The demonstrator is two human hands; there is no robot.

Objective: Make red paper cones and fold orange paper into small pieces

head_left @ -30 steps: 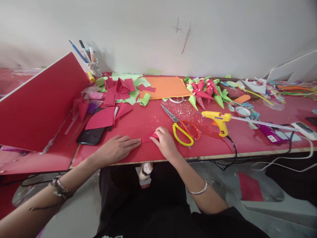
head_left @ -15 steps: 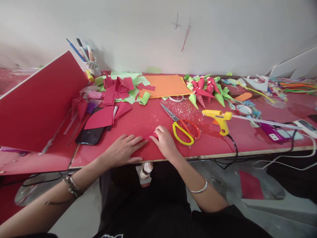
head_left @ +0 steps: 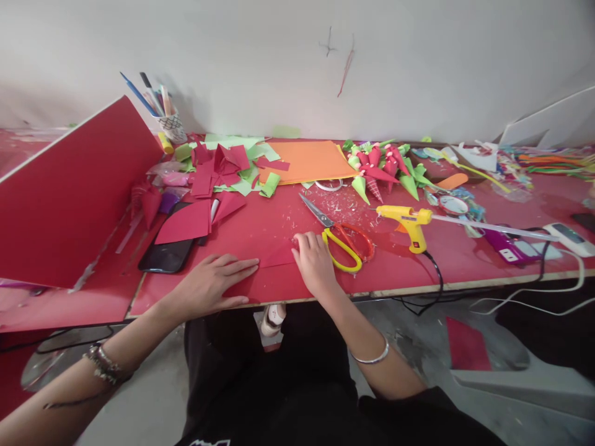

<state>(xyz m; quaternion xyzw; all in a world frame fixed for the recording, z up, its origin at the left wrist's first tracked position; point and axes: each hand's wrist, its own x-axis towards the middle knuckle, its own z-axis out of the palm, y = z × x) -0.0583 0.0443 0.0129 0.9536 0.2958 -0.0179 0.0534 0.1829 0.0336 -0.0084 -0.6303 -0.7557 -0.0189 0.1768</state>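
Note:
My left hand [head_left: 211, 282] lies flat on the red table [head_left: 404, 269] near its front edge, fingers stretched out toward a red paper piece [head_left: 277, 256]. My right hand [head_left: 315, 261] presses on the right end of that same paper, its fingers curled down onto it. The paper lies flat between the two hands and blends with the red tabletop. Yellow-handled scissors [head_left: 341, 238] lie just right of my right hand.
A yellow glue gun [head_left: 409, 220] with its black cord stands right of the scissors. A black phone [head_left: 166, 254] lies to the left, with red and green paper scraps [head_left: 223, 170], an orange sheet [head_left: 309, 161], paper cones [head_left: 381, 167], a pen cup [head_left: 171, 124] and a leaning red board [head_left: 69, 198] behind.
My left hand has drawn back a little to the left and spread flat. My right hand has slid slightly right and away along the paper, which now lies flatter.

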